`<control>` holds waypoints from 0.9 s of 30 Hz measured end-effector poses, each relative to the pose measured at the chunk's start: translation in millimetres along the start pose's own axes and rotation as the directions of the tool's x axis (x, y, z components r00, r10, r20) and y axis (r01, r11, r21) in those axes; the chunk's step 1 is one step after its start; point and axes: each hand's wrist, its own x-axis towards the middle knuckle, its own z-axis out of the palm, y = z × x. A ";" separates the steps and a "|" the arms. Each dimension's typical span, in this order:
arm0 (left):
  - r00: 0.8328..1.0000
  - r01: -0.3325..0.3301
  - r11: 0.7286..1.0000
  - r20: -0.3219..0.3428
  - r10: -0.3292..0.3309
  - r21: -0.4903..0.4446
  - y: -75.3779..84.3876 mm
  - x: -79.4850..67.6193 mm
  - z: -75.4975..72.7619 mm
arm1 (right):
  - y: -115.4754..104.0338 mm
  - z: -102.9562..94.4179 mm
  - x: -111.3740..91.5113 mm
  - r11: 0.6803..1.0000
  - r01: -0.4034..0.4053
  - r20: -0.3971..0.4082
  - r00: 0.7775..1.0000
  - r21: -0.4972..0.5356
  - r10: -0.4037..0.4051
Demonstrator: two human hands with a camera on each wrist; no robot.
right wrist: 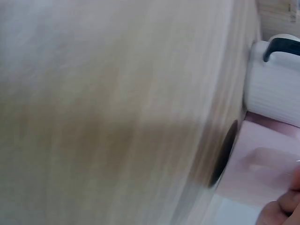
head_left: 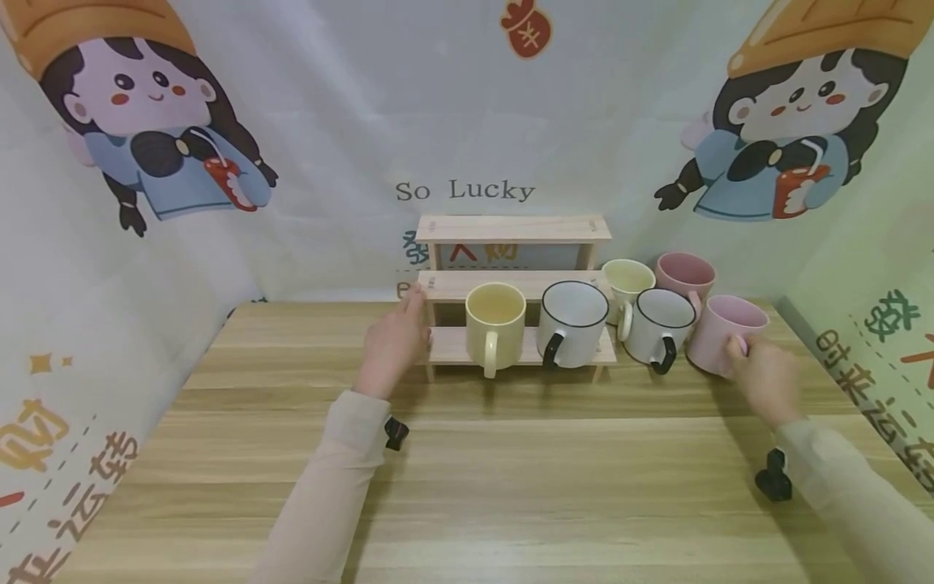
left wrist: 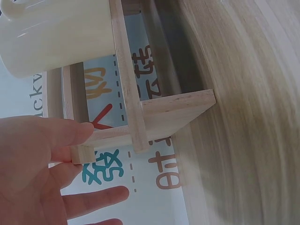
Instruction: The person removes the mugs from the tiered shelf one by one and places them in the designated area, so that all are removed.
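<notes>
Nearby, the bottom of the head view is filled by a striped wooden table (head_left: 554, 487), with two pale sleeves (head_left: 324, 495) reaching over it from the lower corners. At right of the frame, the right hand (head_left: 766, 377) curls its fingers on the handle of a pale pink mug (head_left: 715, 337). That mug's handle points to the lower right and its long axis leans slightly, rim toward the upper right; I cannot tell whether its base touches the table. Just left of it stands a black-rimmed white mug (head_left: 645, 334), upright, handle toward the bottom edge.

At centre, the left hand (head_left: 394, 341) pinches the left end of a three-tier wooden rack (head_left: 511, 229) between thumb and index finger, the other fingers spread. The rack's long axis runs left to right. Its lowest tier bears a cream-yellow mug (head_left: 476, 337), handle toward the bottom edge, and a larger white mug (head_left: 580, 337), black handle toward the lower left; both show their inner walls. Behind the right-hand mugs stand a pale yellow mug (head_left: 613, 308) and a rose mug (head_left: 686, 272). Farthest hangs a printed backdrop (head_left: 467, 105).
</notes>
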 end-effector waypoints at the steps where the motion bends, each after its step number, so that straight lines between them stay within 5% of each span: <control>1: 1.000 0.002 1.000 0.000 -0.002 0.001 0.0 0.2 0.0 | -0.7 -0.8 1.5 1.000 -0.006 0.028 1.000 0.001 0.006; 10: 1.000 0.006 1.000 0.008 -0.006 -0.013 -0.7 0.6 -0.1 | -2.0 -6.8 7.7 1.000 -0.021 0.235 0.972 0.013 0.017; 19: 1.000 -0.006 1.000 -0.014 0.006 -0.018 -0.7 -0.8 1.2 | 1.3 -12.8 17.3 0.999 -0.031 0.410 0.911 -0.018 0.036; 23: 1.000 -0.009 1.000 -0.015 0.009 -0.024 -0.2 -1.2 1.3 | 0.5 -18.8 17.1 0.996 -0.066 0.387 0.918 -0.058 0.083; 27: 1.000 -0.012 0.999 -0.021 0.011 -0.036 -0.3 -1.1 0.6 | -8.1 -28.2 18.1 0.990 -0.114 0.276 0.952 -0.083 0.133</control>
